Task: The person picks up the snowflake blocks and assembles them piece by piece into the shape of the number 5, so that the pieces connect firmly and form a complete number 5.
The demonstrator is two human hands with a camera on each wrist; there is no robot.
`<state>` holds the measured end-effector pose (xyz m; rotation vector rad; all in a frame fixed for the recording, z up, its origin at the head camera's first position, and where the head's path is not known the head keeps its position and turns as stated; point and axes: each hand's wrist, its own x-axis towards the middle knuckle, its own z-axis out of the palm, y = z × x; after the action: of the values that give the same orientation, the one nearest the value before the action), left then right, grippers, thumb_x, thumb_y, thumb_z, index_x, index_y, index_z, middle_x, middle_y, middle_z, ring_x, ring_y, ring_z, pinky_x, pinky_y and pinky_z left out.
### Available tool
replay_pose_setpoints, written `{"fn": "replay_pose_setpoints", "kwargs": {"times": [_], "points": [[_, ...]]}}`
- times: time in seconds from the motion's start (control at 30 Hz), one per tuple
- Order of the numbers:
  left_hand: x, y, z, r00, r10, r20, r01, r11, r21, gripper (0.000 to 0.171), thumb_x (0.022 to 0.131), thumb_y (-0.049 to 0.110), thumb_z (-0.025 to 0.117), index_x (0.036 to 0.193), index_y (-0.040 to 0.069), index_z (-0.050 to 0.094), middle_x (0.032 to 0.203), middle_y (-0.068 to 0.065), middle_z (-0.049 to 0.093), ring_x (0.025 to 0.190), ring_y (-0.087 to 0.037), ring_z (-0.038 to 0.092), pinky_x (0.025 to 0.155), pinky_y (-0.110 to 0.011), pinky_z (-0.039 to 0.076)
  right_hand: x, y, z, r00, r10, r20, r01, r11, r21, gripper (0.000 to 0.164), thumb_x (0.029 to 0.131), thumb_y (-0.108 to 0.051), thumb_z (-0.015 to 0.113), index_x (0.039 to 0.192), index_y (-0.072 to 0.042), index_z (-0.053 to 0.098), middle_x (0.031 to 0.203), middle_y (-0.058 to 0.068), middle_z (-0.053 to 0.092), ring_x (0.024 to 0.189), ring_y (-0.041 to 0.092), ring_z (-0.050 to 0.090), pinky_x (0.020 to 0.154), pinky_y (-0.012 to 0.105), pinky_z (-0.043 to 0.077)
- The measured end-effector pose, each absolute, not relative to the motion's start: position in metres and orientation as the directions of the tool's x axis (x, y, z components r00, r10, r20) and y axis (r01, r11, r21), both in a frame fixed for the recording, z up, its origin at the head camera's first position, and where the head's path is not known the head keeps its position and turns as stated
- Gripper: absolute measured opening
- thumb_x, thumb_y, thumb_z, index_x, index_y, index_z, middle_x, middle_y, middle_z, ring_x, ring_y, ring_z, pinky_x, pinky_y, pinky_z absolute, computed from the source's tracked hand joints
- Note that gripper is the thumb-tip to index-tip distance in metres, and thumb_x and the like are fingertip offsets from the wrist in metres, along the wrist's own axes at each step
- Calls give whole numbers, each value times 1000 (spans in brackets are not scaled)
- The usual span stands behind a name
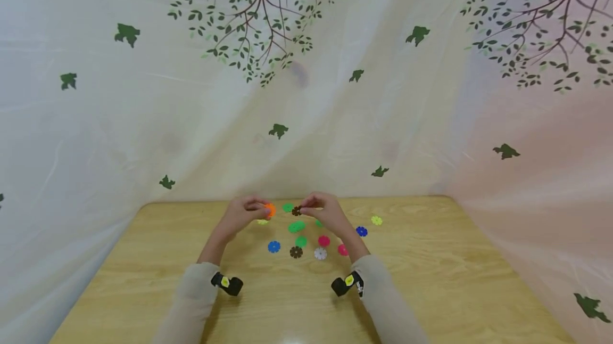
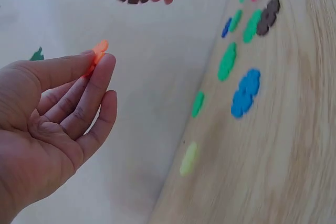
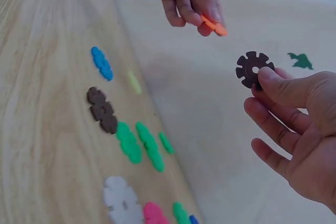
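Note:
My left hand [image 1: 245, 215] pinches an orange notched disc [image 1: 271, 210] between thumb and fingers, held up above the table; the left wrist view shows the orange disc [image 2: 98, 56] nearly edge-on. Facing it, my right hand [image 1: 325, 211] grips a dark brown notched disc [image 3: 254, 70] with a small centre hole, thumb on its near face. A gap separates the two held discs. Below them on the table lie green discs [image 1: 297, 226], a second brown disc [image 1: 296, 252], a light blue disc [image 1: 274, 247] and a white disc [image 1: 320, 253].
Pink discs [image 1: 324, 240], a dark blue disc [image 1: 361, 231] and a yellow disc [image 1: 377, 220] lie toward the right on the wooden table [image 1: 431, 280]. Another yellow disc [image 2: 188, 159] sits near the far edge. A pale curtain [image 1: 306, 163] with leaf prints hangs behind.

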<state>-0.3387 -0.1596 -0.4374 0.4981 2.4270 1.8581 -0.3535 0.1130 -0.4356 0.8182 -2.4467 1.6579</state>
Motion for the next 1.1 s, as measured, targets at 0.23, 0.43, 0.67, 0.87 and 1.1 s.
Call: {"fn": "replay_pose_setpoints", "kwargs": {"times": [0.23,0.43,0.67,0.87,1.1], "points": [[-334,-141,-427,-942,297,153,205,153,967,35,96,16,72,124,-4,67,102,-14,78,89,-20,76,90,-43,59,-346,113,-420,-848,-343,405,-497,244,-833,8,93,-7,74,100,-2,73,101,15,73,89,10,68,82,23,58],[-327,-132,-422,-940,292,177,222,126,967,31,96,13,72,121,-5,67,100,-16,77,87,-20,76,84,-28,59,-339,111,-414,-848,-325,420,-499,218,-839,11,93,-8,74,101,0,73,101,18,73,90,17,69,81,20,57],[-319,-124,-421,-934,292,207,249,117,961,30,97,11,69,122,-6,67,102,-19,76,86,-21,75,84,-28,60,-337,108,-414,-852,-328,409,-490,222,-843,12,94,-3,71,104,5,71,104,23,72,96,34,70,81,18,56],[-318,-121,-422,-938,268,220,258,116,959,27,97,8,68,121,-6,68,101,-18,76,82,-13,74,83,-28,61,-329,107,-405,-859,-345,379,-470,238,-850,12,95,0,69,104,8,70,104,25,71,96,34,70,81,17,56],[-320,-121,-425,-940,272,205,226,47,973,30,99,5,65,124,-11,64,101,-18,75,82,-19,76,86,-40,62,-312,104,-389,-846,-347,404,-493,220,-842,10,94,2,68,102,8,70,102,26,71,94,37,70,81,17,56]]}}
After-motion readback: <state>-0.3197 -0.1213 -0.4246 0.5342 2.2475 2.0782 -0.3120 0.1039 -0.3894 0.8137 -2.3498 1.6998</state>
